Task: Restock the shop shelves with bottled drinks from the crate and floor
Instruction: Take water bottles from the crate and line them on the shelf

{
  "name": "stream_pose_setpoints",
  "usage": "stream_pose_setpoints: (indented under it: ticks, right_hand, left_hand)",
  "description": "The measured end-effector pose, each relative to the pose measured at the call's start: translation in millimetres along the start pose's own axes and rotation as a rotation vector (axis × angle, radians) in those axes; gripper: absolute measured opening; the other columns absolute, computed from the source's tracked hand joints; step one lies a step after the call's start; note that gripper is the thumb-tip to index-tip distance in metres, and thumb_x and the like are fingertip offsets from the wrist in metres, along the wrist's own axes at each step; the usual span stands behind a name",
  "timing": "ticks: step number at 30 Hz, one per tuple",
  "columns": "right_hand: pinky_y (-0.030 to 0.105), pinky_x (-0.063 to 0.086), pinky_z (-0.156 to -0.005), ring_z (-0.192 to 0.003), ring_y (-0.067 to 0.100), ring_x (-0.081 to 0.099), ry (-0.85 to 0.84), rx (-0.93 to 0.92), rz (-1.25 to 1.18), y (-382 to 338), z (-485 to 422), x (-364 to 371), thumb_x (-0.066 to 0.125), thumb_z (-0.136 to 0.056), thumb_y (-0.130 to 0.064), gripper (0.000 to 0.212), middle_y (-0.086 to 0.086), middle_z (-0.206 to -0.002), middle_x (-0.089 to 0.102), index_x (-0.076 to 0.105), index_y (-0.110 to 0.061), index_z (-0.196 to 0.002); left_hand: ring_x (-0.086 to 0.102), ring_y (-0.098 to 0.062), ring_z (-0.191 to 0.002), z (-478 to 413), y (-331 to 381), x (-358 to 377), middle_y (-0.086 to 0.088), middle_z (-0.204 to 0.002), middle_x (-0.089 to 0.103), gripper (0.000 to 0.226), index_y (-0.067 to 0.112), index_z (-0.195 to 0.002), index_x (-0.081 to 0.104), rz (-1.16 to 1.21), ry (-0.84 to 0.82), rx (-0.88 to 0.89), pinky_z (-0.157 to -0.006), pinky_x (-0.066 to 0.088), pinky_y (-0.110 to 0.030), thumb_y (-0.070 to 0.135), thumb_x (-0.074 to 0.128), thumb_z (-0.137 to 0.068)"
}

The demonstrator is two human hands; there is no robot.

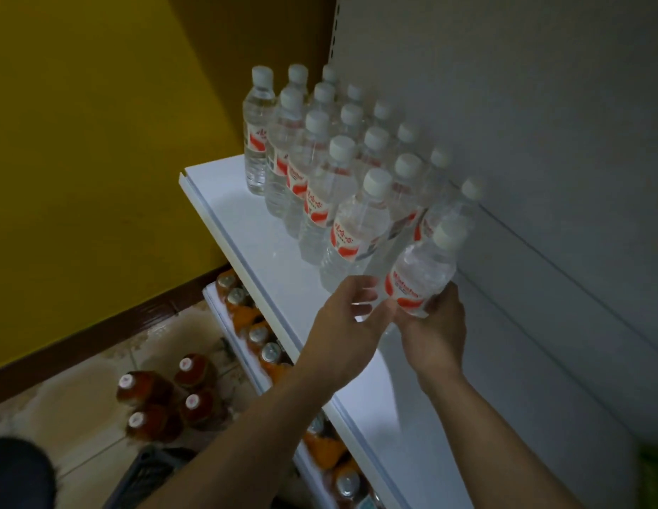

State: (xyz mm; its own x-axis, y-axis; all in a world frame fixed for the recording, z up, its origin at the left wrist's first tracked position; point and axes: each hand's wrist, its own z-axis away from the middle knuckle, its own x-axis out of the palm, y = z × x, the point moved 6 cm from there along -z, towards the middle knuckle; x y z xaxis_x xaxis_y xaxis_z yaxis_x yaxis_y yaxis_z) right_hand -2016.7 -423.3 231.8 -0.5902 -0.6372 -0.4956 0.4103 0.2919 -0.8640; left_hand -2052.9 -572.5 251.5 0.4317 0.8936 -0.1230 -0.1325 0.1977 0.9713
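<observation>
2 forearms (pixel 246 435) outstretched, right hand (pixel 437 332) grasping tilted bottle (pixel 419 277) (white cap (pixel 449 233)), left hand (pixel 342 325) released

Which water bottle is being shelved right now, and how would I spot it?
Find the white upper shelf with rows of white-capped water bottles. At the rows' near end, beside the grey back panel, is the held bottle: the only one gripped by the right hand.

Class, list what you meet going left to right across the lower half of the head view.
Brown bottles → orange-labelled bottles → left hand → right hand gripping a water bottle → grey back panel.
</observation>
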Motion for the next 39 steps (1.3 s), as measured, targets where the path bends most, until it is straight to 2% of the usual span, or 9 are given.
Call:
stream_pose_setpoints:
  ticks: [4, 8, 12, 19, 25, 32, 35, 37, 39]
  right_hand:
    - [0.035, 0.053, -0.088, -0.101, 0.023, 0.063, 0.058, -0.040, 0.041, -9, -26, 11, 0.089, -0.066, -0.028, 0.069, 0.006, -0.117, 0.061, 0.054, -0.018, -0.124]
    - [0.031, 0.052, -0.088, -0.104, 0.020, 0.063, 0.135, -0.035, -0.048, -6, -34, 20, 0.089, -0.067, -0.024, 0.069, 0.006, -0.119, 0.060, 0.052, -0.017, -0.125]
    - [0.027, 0.049, -0.086, -0.107, 0.019, 0.061, 0.167, -0.039, -0.089, -5, -39, 25, 0.089, -0.068, -0.023, 0.072, 0.006, -0.123, 0.057, 0.048, -0.016, -0.127]
    - [0.037, 0.051, -0.097, -0.114, 0.025, 0.059, 0.212, -0.069, -0.053, -13, -40, 26, 0.087, -0.071, -0.020, 0.075, 0.008, -0.128, 0.054, 0.044, -0.011, -0.131]
    - [0.041, 0.050, -0.096, -0.118, 0.027, 0.059, 0.206, -0.102, 0.099, -12, -44, 25, 0.087, -0.069, -0.035, 0.083, 0.006, -0.130, 0.057, 0.041, -0.018, -0.135]
    - [0.033, 0.046, -0.094, -0.123, 0.027, 0.048, 0.151, 0.013, 0.056, -11, -28, 23, 0.091, -0.063, -0.022, 0.097, 0.010, -0.137, 0.042, 0.034, -0.013, -0.141]
    - [0.037, 0.050, -0.092, -0.108, 0.023, 0.056, 0.232, -0.115, -0.003, -17, 13, 23, 0.087, -0.067, -0.019, 0.073, 0.008, -0.122, 0.051, 0.046, -0.011, -0.126]
    - [0.025, 0.052, -0.079, -0.087, 0.005, 0.059, 0.161, -0.170, -0.074, -22, 43, 32, 0.081, -0.075, -0.015, 0.044, -0.003, -0.100, 0.060, 0.055, -0.019, -0.110]
    - [0.013, 0.049, -0.070, -0.074, -0.001, 0.060, 0.033, -0.206, -0.116, -28, 71, 47, 0.076, -0.081, -0.012, 0.027, -0.011, -0.085, 0.064, 0.062, -0.028, -0.098]
  left_hand:
    - [0.056, 0.009, -0.094, -4, -6, 1, 0.023, -0.107, 0.059, 0.021, 0.039, -0.113, 0.051, 0.042, 0.008, -0.022, -0.069, 0.043, -0.005, 0.046, 0.054, -0.093]
    - [0.058, 0.002, -0.088, -9, -11, -1, 0.014, -0.103, 0.062, 0.028, 0.035, -0.118, 0.051, 0.048, 0.020, -0.031, -0.066, 0.041, -0.007, 0.047, 0.055, -0.092]
    - [0.058, 0.003, -0.096, -15, -18, -6, 0.016, -0.106, 0.061, 0.028, 0.037, -0.118, 0.048, 0.039, 0.019, -0.046, -0.068, 0.040, -0.003, 0.046, 0.055, -0.092]
    - [0.057, 0.004, -0.093, -15, -33, -1, 0.012, -0.109, 0.062, 0.030, 0.037, -0.120, 0.046, 0.018, 0.002, -0.095, -0.066, 0.038, 0.001, 0.044, 0.056, -0.093]
    - [0.054, 0.007, -0.089, -10, -43, 2, 0.020, -0.097, 0.057, 0.034, 0.035, -0.125, 0.045, 0.075, -0.007, -0.138, -0.066, 0.038, 0.001, 0.042, 0.055, -0.094]
    - [0.062, -0.008, -0.091, 7, -62, -16, 0.008, -0.103, 0.066, 0.033, 0.029, -0.121, 0.052, 0.143, 0.091, -0.144, -0.077, 0.049, -0.020, 0.037, 0.064, -0.091]
    - [0.063, -0.003, -0.094, 15, -70, -31, 0.010, -0.103, 0.066, 0.029, 0.031, -0.118, 0.056, 0.170, 0.109, -0.131, -0.082, 0.053, -0.024, 0.030, 0.066, -0.091]
    - [0.062, 0.005, -0.091, 22, -76, -44, 0.014, -0.102, 0.066, 0.028, 0.033, -0.117, 0.057, 0.166, 0.118, -0.122, -0.078, 0.053, -0.018, 0.026, 0.065, -0.092]
    - [0.062, 0.006, -0.089, 29, -83, -60, 0.013, -0.102, 0.066, 0.028, 0.032, -0.118, 0.058, 0.149, 0.116, -0.094, -0.070, 0.052, -0.012, 0.022, 0.064, -0.092]
